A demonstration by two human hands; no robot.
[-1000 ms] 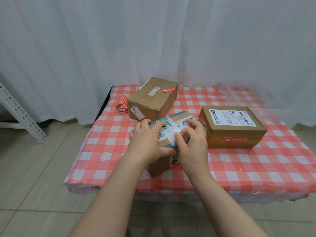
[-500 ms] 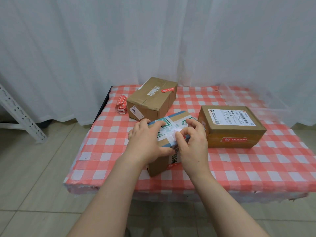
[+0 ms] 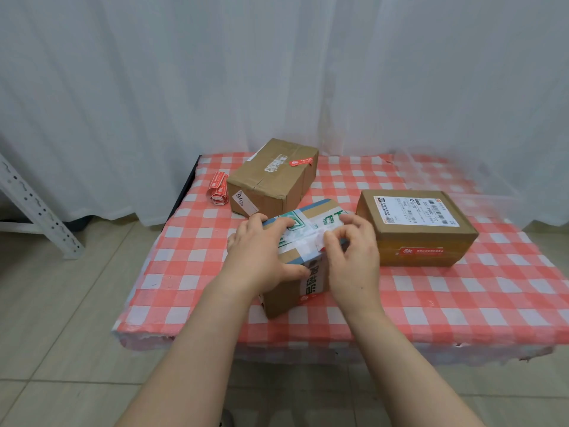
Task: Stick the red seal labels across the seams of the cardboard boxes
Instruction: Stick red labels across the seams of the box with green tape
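**Head view.** A table under a red-and-white checked cloth bears three cardboard boxes. The near box, printed in green and banded with pale and blue tape, stands at front centre, turned at an angle to the table edge. The left hand grips its left end, with the fingers curled over the top and the thumb pressed on the near side face. The right hand is at the box's near top edge, thumb and forefinger pinched together on a label strip. The strip is pale with a trace of red and lies against the box top; whether it is fully stuck down cannot be told. The back box stands beyond, with a rear seal label in red at its far top edge. The right box, just beside the right hand, carries a white shipping label on top and a red front seal label along its near face. A roll of red labels lies just left of the back box. Behind hangs a white curtain; a perforated metal upright stands at far left on a tiled floor.
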